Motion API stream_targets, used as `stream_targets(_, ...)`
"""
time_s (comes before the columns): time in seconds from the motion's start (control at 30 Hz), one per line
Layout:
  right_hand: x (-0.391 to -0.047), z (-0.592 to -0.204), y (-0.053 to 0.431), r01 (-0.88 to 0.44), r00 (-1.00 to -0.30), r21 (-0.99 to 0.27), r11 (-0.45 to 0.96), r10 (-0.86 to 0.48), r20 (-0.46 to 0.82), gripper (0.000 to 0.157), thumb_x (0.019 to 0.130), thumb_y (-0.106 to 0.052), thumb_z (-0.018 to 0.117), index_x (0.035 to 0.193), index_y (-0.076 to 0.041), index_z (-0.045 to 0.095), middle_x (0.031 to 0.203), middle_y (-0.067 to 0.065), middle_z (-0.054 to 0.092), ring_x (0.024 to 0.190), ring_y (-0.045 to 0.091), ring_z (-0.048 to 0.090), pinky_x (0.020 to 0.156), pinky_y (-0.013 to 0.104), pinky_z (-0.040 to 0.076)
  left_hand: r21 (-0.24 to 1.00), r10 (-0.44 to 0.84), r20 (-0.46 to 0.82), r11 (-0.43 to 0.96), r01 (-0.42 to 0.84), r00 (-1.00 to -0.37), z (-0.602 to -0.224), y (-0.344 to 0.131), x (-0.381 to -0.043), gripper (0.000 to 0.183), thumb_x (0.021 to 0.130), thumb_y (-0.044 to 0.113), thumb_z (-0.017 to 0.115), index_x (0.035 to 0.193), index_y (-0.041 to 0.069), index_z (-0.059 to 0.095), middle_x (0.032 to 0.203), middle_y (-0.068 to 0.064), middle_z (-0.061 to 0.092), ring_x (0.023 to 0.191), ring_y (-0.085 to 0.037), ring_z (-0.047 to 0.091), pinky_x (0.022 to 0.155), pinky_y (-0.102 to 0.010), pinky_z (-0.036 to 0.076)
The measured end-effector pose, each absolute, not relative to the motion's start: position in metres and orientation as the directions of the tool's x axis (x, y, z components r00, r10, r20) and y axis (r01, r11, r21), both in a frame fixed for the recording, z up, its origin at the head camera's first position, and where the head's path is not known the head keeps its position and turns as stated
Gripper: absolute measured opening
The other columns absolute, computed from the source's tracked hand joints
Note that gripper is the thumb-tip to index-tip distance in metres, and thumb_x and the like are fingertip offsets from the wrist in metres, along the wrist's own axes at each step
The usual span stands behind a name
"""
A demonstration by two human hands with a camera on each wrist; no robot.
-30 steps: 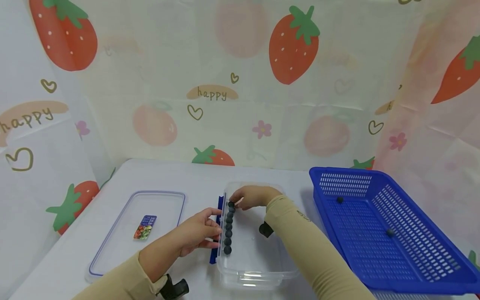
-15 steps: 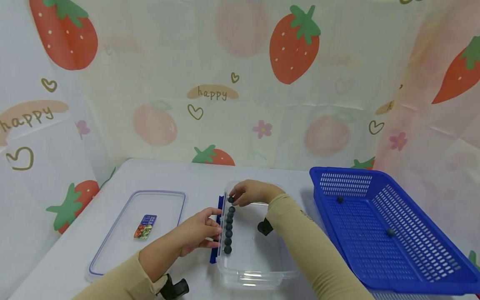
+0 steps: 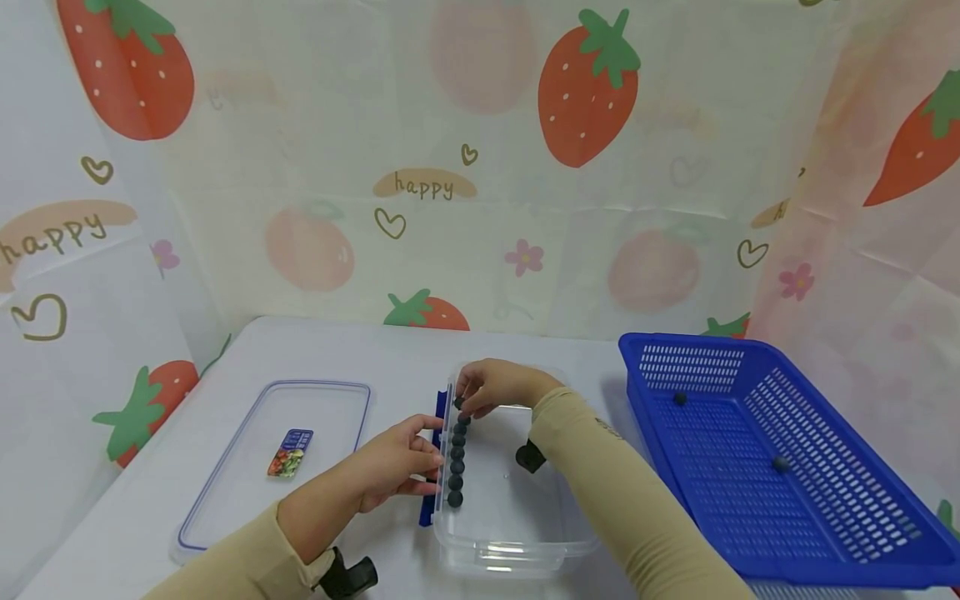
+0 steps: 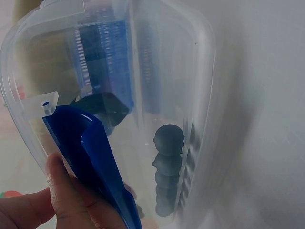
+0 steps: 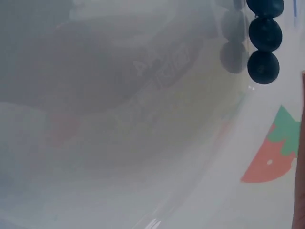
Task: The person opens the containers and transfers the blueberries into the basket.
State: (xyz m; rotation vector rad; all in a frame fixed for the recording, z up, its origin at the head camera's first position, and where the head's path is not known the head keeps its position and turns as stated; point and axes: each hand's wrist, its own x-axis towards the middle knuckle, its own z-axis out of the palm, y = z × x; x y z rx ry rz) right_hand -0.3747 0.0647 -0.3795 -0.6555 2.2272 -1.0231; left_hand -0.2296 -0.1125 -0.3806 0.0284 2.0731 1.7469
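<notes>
A clear plastic box (image 3: pixel 517 517) stands on the table with a blue side latch (image 3: pixel 427 510) swung out on its left. Several dark round balls (image 3: pixel 456 467) lie in a line along the box's left inner wall. My left hand (image 3: pixel 397 467) rests its spread fingers against the latch and that side of the box; the left wrist view shows the fingers (image 4: pixel 62 195) by the latch. At the far end of the row, my right hand (image 3: pixel 506 387) pinches a dark ball (image 3: pixel 459 402). In the right wrist view, only the end of the row (image 5: pixel 264 67) shows clearly.
A clear lid with a blue seal (image 3: pixel 225 492) lies to the left, bearing a small colourful packet-like label (image 3: pixel 290 454). On the right stands a blue perforated basket (image 3: pixel 720 492) with two dark balls (image 3: pixel 781 465) in it. Strawberry-print cloth (image 3: pixel 480 250) hangs behind.
My right hand lifted slightly away from the row to the far left corner with a ball, then shifted a little back toward the row. My left hand stays put.
</notes>
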Motion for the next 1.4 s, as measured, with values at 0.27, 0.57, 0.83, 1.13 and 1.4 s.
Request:
stream_targets(0.27,-0.374,-0.373,0.066,-0.188,-0.682,-0.811,0.555,-0.667,-0.298,0.011,0.084,-0.004,0.063,0.092,-0.003,0.057,0.089,0.011,0.064,0.085,0.026,0.065,0.072,0.031,0.055,0.942,0.277,-0.312,0.213,-0.259,-0.909,-0.381,-0.112,-0.23,0.052,0.09,0.006,0.055,0.136,0.011,0.033,0.097,-0.015,0.055,0.08,-0.022,0.06,0.07,-0.033,0.055)
stream_targets(0.57,-0.377,-0.356,0.072,-0.214,-0.677,-0.816,0.537,-0.683,-0.272,0.01,0.084,-0.006,0.064,0.092,-0.004,0.057,0.091,0.011,0.065,0.091,0.03,0.064,0.074,0.031,0.055,0.937,0.264,-0.322,0.224,-0.267,-0.909,-0.38,-0.111,-0.229,0.052,0.09,0.006,0.055,0.136,0.011,0.033,0.097,-0.016,0.055,0.078,-0.022,0.06,0.069,-0.032,0.055)
stream_targets(0.83,-0.377,-0.332,0.082,-0.243,-0.68,-0.811,0.532,-0.69,-0.249,0.011,0.086,-0.007,0.062,0.094,-0.003,0.055,0.093,0.012,0.065,0.094,0.03,0.064,0.076,0.032,0.054,0.938,0.268,-0.318,0.227,-0.261,-0.909,-0.381,-0.112,-0.23,0.052,0.09,0.006,0.055,0.136,0.012,0.033,0.096,-0.016,0.054,0.078,-0.022,0.06,0.069,-0.032,0.055)
stream_targets(1.13,-0.372,-0.298,0.111,-0.292,-0.694,-0.783,0.549,-0.685,-0.222,0.011,0.086,-0.005,0.061,0.095,-0.002,0.054,0.094,0.014,0.062,0.095,0.029,0.064,0.078,0.032,0.054,0.941,0.271,-0.313,0.22,-0.258,-0.91,-0.381,-0.111,-0.23,0.053,0.089,0.006,0.056,0.136,0.012,0.034,0.095,-0.014,0.054,0.08,-0.022,0.057,0.069,-0.032,0.056)
stream_targets(1.4,-0.369,-0.274,0.155,-0.281,-0.722,-0.777,0.563,-0.657,-0.215,0.013,0.087,-0.002,0.059,0.097,0.0,0.052,0.096,0.015,0.061,0.094,0.024,0.064,0.081,0.034,0.053,0.942,0.268,-0.306,0.221,-0.251,-0.914,-0.379,-0.111,-0.228,0.052,0.089,0.005,0.056,0.136,0.012,0.034,0.095,-0.014,0.054,0.08,-0.022,0.057,0.069,-0.032,0.055)
